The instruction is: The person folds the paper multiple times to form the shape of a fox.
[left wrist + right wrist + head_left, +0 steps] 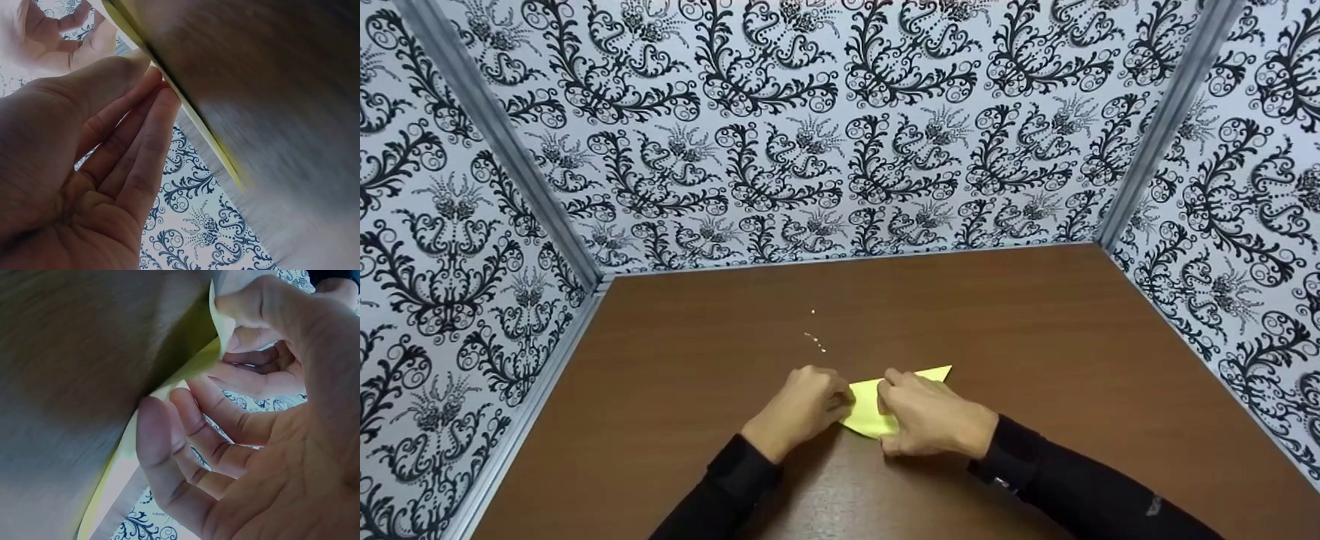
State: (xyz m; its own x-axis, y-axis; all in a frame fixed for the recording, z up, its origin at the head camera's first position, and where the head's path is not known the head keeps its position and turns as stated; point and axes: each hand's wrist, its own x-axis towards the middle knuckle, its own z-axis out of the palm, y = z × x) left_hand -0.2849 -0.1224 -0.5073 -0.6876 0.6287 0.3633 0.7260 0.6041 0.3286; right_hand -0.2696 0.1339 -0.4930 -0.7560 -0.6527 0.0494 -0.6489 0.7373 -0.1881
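Note:
A folded yellow sheet of paper lies on the brown table, with a curved near edge and a pointed far right corner. My left hand pinches its left end; in the left wrist view the thumb and fingertips meet at the edge of the paper. Over the right part lies my right hand, fingers bent on the sheet and thumb at the near edge. In the right wrist view the paper bends up beside the thumb, and the fingertips touch it further along. The hands hide part of the sheet.
Small pale crumbs or scraps dot the table beyond the paper. Patterned black-and-white panels with grey metal corner posts enclose the table at the back and both sides.

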